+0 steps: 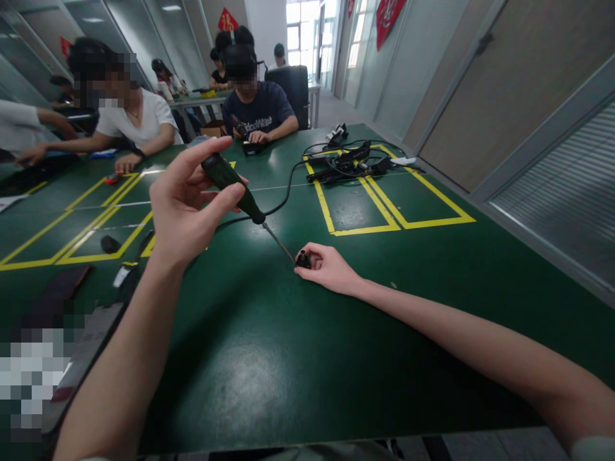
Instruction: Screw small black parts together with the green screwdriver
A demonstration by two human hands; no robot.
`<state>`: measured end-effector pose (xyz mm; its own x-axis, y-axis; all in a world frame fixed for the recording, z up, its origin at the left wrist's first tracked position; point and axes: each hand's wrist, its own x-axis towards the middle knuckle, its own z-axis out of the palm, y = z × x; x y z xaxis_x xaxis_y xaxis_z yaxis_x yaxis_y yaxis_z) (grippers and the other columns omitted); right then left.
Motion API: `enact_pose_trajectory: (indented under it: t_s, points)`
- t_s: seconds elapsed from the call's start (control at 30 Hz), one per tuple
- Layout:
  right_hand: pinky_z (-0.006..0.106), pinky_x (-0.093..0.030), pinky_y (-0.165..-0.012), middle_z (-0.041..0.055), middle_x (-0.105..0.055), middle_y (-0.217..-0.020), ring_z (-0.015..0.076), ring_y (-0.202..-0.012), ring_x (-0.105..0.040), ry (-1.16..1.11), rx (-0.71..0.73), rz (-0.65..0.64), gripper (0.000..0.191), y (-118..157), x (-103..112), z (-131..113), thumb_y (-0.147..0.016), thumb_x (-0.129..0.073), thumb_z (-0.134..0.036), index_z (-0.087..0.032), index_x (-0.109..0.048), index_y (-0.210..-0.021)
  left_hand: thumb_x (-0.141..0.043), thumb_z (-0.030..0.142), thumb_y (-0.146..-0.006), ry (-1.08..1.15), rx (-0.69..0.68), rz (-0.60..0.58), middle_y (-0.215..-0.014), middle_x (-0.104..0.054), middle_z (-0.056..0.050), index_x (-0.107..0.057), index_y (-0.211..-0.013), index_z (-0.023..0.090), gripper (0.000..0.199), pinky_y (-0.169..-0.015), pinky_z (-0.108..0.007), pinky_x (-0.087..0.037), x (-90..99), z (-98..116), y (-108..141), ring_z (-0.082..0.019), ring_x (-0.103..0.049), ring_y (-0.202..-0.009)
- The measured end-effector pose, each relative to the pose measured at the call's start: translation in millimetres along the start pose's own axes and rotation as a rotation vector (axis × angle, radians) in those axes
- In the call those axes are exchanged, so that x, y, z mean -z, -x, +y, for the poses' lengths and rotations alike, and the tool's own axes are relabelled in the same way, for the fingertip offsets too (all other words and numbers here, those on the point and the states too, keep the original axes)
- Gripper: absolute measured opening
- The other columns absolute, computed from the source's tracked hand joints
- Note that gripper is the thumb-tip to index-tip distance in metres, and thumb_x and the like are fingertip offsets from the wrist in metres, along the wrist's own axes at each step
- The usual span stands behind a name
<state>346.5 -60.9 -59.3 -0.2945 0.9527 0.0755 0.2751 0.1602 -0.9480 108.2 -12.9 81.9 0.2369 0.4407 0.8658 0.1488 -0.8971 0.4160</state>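
Observation:
My left hand (192,198) is closed around the dark handle of a screwdriver (240,195), its index finger resting over the handle's end. The thin metal shaft slants down to the right, and its tip meets or nearly meets a small black part (303,258). That part is held low at the green tabletop by my right hand (329,267), with thumb and fingers curled around it. Its exact kind is too small to make out; a short round piece stands up on its top. Whether the tip sits in a screw cannot be seen.
Black cables and dark parts (348,163) lie in a heap at the back right, near yellow tape lines (365,229). A small black object (110,244) and a dark phone-like slab (62,288) lie on the left. Co-workers (259,109) sit across the green table (408,358).

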Motion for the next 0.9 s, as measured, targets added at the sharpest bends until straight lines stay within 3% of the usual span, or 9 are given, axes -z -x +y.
enact_pose_trajectory:
  t_s: [0.2, 0.5, 0.63, 0.9]
  points:
    - [0.025, -0.037, -0.055, -0.0048, -0.056, -0.065, 0.0104, -0.056, -0.047, 0.022, -0.008, 0.007, 0.024, -1, 0, 1, -0.075, -0.074, -0.036, -0.019, -0.062, -0.087, -0.090, 0.035, -0.079, -0.029, 0.012, 0.015, -0.107, -0.077, -0.005, -0.071, -0.129, 0.027, 0.054, -0.059, -0.023, -0.069, -1.4, 5, 1, -0.022, -0.081, -0.086]
    - [0.024, -0.036, -0.054, -0.0045, -0.057, -0.067, 0.0095, -0.056, -0.046, 0.015, 0.002, 0.011, 0.024, -1, -1, 2, -0.076, -0.075, -0.036, -0.019, -0.062, -0.087, -0.088, 0.041, -0.080, -0.114, 0.026, 0.062, -0.095, -0.070, -0.001, -0.072, -0.129, 0.025, 0.054, -0.055, -0.019, -0.064, -4.5, 5, 2, -0.012, -0.071, -0.073]
    - [0.024, -0.037, -0.054, -0.0044, -0.057, -0.067, 0.0097, -0.056, -0.046, 0.018, 0.003, 0.016, 0.024, -1, -1, 2, -0.076, -0.075, -0.037, -0.019, -0.062, -0.087, -0.090, 0.034, -0.078, -0.168, 0.066, 0.101, -0.093, -0.067, -0.001, -0.073, -0.124, 0.024, 0.050, -0.052, -0.013, -0.058, -9.0, 11, 3, -0.008, -0.064, -0.068]
    - [0.025, -0.039, -0.055, -0.0033, -0.061, -0.070, 0.0105, -0.057, -0.049, 0.020, 0.005, 0.019, 0.024, -1, 0, 2, -0.076, -0.076, -0.036, -0.020, -0.060, -0.086, -0.083, 0.042, -0.083, -0.258, 0.142, -0.047, -0.085, -0.069, 0.001, -0.073, -0.116, 0.029, 0.037, -0.055, -0.023, -0.057, -31.1, 16, 14, -0.013, -0.064, -0.066]
